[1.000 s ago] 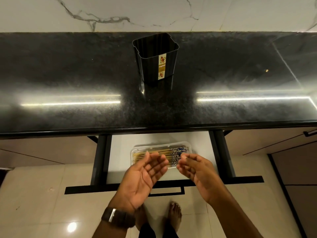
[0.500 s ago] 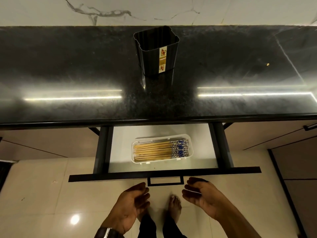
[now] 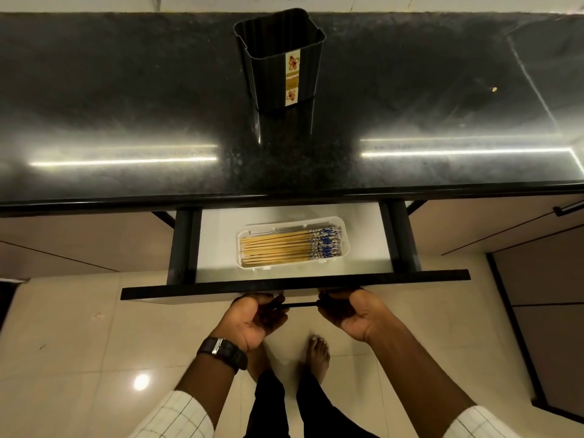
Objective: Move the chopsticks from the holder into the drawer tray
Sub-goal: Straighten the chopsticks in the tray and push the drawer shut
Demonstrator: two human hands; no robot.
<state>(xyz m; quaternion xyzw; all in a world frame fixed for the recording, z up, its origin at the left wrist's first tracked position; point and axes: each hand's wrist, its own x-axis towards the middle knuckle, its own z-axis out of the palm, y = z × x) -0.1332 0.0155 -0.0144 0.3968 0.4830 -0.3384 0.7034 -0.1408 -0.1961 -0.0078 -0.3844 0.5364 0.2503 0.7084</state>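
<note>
- Head view: the black ribbed holder (image 3: 279, 58) stood upright at the back of the dark granite counter (image 3: 126, 105). I could see no chopsticks rising above its rim, so I judged it emptied.
- The chopsticks (image 3: 289, 246) lay in a flat bundle inside the white tray (image 3: 343, 226), wooden ends to the left, blue-patterned ends to the right. Lying lengthwise they fit the tray's long shape and stayed below the drawer's top edge.
- The tray sat on the pale floor of the open drawer (image 3: 218, 245), roughly centred, apart from both side walls.
- I judged the transfer done, with only closing the drawer left.
- Left hand (image 3: 252, 320): fingers curled around the left end of the slim black handle bar (image 3: 300, 305) on the drawer front. A dark watch (image 3: 222, 352) sat on that wrist.
- Right hand (image 3: 354, 314): fingers likewise curled over the right end of the bar, thumb underneath.
- Both hands were closed on the handle and carried nothing else. I read the paired grip as a way to push squarely, so the drawer would not skew on its runners.
</note>
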